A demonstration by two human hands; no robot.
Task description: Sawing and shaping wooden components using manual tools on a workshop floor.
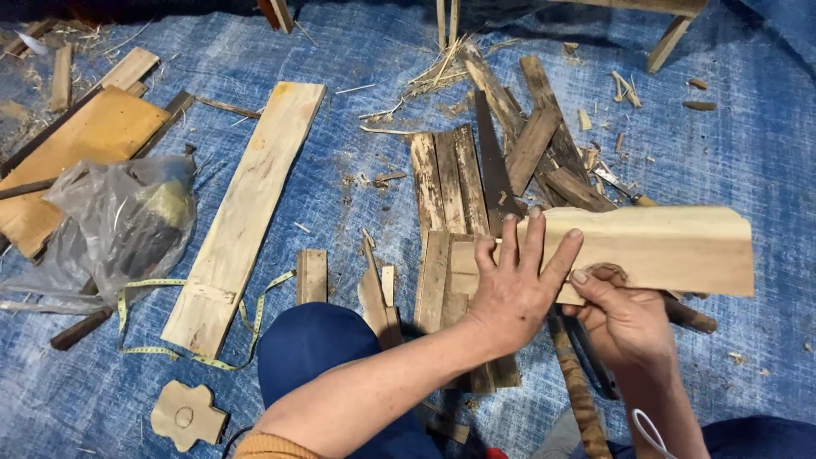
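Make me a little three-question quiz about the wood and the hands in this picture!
1. True or false: the left hand lies flat on the pale wood piece.
2. What loops around the long plank? A) rope B) tape measure C) chain
3. Which hand grips the pale wood piece from below?

Key: 1 true. 2 B. 3 The right hand.

Crumpled clear plastic bag (127,223), left
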